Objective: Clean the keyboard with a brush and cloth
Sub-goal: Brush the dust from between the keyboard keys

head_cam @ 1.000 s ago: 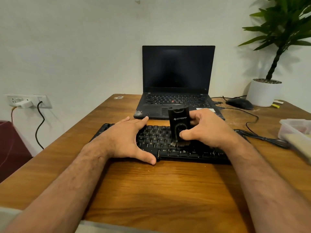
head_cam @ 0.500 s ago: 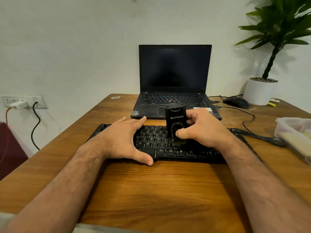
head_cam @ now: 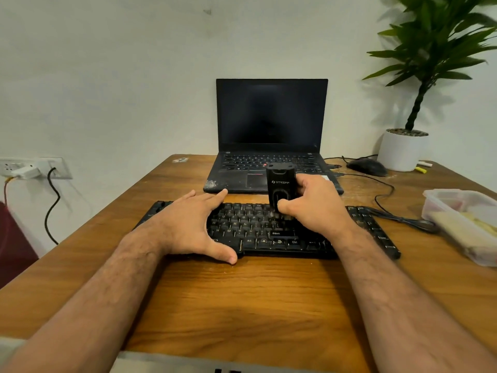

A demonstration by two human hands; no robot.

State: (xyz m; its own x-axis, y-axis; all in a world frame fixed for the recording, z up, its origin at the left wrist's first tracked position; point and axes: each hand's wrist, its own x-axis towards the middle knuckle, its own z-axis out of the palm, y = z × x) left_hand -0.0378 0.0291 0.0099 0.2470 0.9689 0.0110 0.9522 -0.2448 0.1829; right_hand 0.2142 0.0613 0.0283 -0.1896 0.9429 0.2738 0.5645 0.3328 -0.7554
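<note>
- a wooden desk (head_cam: 242,305) stands against a pale wall, with an open, dark-screened laptop (head_cam: 271,130) at the back, well out of the brushing zone.
- the black keyboard (head_cam: 258,232) lies across the desk just in front of the laptop, near enough for both arms to work on it.
- the left hand (head_cam: 193,224) lies flat with fingers spread over the keyboard's left half and the thumb hooked over its front edge; it grips nothing and seems to be there to pin the board against sliding.
- the right hand (head_cam: 314,208) is curled round a black upright brush (head_cam: 279,189), thumb at the front and fingers behind, held bristles-down so the tips reach between the keys just right of the middle.
- a plastic container (head_cam: 462,224) sits at the right edge, beside the keyboard's cable; what is in it i cannot tell.
- a mouse (head_cam: 367,167) and a potted plant (head_cam: 406,149) stand at the back right.
- the brushing step looks to be in hand; wiping appears not yet done.
</note>
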